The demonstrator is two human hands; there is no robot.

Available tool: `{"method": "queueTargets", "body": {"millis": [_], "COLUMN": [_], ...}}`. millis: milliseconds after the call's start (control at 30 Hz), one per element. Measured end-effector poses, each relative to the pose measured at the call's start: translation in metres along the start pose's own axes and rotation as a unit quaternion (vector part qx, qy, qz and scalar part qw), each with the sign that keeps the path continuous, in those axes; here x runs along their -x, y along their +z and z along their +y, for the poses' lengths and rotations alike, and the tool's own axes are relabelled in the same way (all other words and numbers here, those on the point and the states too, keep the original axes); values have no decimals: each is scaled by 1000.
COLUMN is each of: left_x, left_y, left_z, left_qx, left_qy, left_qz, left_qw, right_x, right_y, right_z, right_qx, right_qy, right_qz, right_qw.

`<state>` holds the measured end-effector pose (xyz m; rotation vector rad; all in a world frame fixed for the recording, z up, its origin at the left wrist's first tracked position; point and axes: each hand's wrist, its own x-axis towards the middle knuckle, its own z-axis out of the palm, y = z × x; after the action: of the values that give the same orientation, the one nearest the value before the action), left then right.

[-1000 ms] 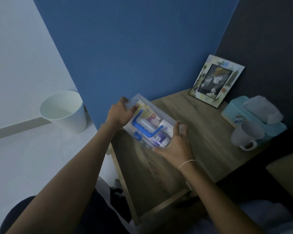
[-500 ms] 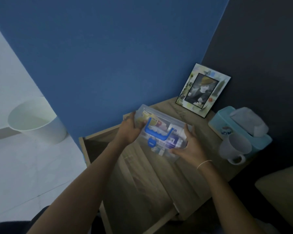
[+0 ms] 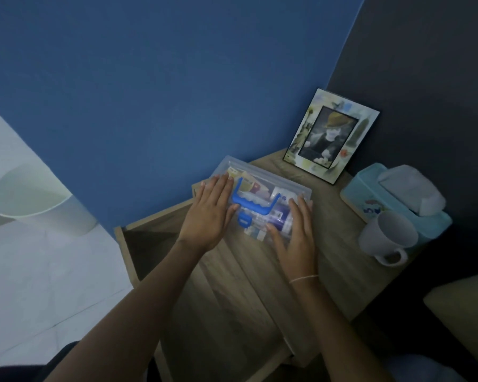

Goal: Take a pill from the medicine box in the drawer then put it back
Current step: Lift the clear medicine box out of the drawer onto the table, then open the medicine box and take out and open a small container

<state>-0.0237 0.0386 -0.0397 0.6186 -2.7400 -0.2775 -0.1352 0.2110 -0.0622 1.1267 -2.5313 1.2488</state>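
The clear plastic medicine box with the blue handle (image 3: pixel 260 201) is now set down flat at the far left corner of the wooden counter (image 3: pixel 329 244), against the blue wall, where a second ago it was carried in the air between both hands. The left hand (image 3: pixel 209 216) is laid open, fingers flat, on the lid's left end; the right hand (image 3: pixel 297 232) is spread open on its right end. Nothing is gripped; the box is only steadied. The blue latch (image 3: pixel 244 222) appears shut, so opening the lid is judged next. The open drawer (image 3: pixel 149 244) is seen below.
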Motion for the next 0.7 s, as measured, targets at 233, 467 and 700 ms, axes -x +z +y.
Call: {"method": "queueTargets", "body": {"millis": [233,467,700], "left_x": [-16,-29,-29], "left_y": [1,0,0], "left_z": [-1,-3,-2], "left_qx": [10,5,-3], "left_qy": [-8,-8,-9], "left_qz": [-4,-30,-36], "left_qw": [1000,1000,999], "right_x": [-24,-33,-34], "right_y": [5,11,10], "right_z": [11,18,14], "right_qx": [-28,-33,-23], "right_qy": [-17,-2,5], "right_qz": [2,9,6], "right_qw": [999,999,1000]}}
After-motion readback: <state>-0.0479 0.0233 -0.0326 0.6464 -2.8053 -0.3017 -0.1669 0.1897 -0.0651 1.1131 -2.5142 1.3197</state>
